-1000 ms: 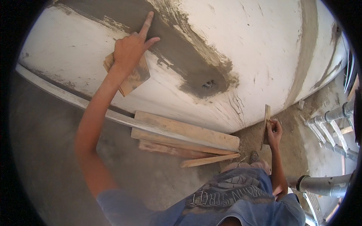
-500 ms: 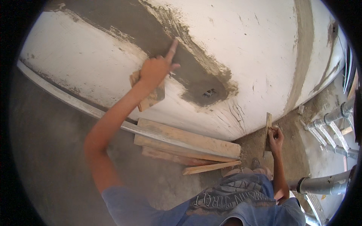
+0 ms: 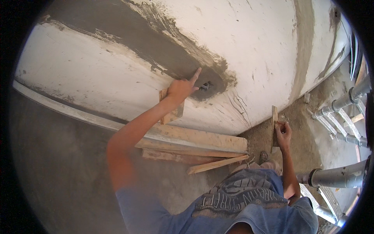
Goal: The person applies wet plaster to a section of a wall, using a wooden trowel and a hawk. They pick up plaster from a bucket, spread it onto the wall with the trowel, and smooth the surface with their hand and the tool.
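Observation:
My left hand [image 3: 180, 90] grips a square wooden board [image 3: 172, 116], with its index finger stretched up onto the wet grey mortar band [image 3: 144, 43] that runs diagonally across the white wall [image 3: 265, 46]. The fingertip rests just left of a small rough opening [image 3: 206, 85] with something unclear inside, near the band's lower end. My right hand [image 3: 283, 133], lower on the right, pinches a thin flat board or trowel [image 3: 274, 115] held upright, edge toward me; its exact kind is hard to tell.
Long planks [image 3: 202, 139] and a pale straight strip [image 3: 58, 103] lie along the wall's foot. Metal scaffold frames with tubes [image 3: 339, 174] stand close on my right. My foot [image 3: 263, 156] is on the dusty ground [image 3: 300, 117].
My left hand has slid down and to the right along the mortar band with the board, toward the opening. My right hand has stayed at about the same place.

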Demonstrator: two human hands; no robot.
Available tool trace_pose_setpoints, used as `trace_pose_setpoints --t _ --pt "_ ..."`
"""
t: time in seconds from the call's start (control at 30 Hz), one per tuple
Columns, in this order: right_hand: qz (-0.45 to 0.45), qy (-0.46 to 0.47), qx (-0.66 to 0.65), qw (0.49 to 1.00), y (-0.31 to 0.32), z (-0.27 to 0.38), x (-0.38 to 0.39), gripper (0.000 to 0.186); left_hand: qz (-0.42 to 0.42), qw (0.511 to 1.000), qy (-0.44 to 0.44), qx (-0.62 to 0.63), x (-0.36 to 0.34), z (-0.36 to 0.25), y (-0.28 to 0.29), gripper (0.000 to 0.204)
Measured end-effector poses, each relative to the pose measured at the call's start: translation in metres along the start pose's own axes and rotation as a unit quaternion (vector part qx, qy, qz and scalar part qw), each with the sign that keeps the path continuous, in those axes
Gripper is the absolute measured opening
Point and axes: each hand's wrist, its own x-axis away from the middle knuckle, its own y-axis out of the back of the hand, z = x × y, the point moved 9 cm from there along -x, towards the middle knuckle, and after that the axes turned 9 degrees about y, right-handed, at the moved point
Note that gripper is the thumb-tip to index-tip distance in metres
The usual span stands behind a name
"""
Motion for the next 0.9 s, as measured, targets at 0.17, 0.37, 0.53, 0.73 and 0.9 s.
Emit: trace_pose_setpoints --t 0.17,0.37,0.53,0.73,0.9 --pt "-0.025 0.014 0.002 1.000 0.013 -0.001 0.000 0.021 -0.037 0.998 0.040 -0.043 0.003 0.047 0.031 0.090" --pt "0.014 -0.022 0.038 0.999 0.005 0.001 -0.002 0.022 -0.107 0.981 0.151 -0.054 0.025 0.143 0.081 0.089" --pt "0.027 0.007 0.001 1.000 -0.010 0.007 -0.007 0.022 -0.140 0.973 0.173 -0.057 0.039 0.166 0.086 0.087" --pt "0.055 0.023 -0.002 0.998 -0.034 0.015 -0.009 0.018 -0.080 0.989 0.113 -0.048 0.051 0.120 0.040 0.087" --pt "0.067 0.022 -0.019 0.997 -0.043 0.003 -0.010 0.020 -0.018 0.997 0.076 -0.011 0.049 0.096 0.021 0.086"
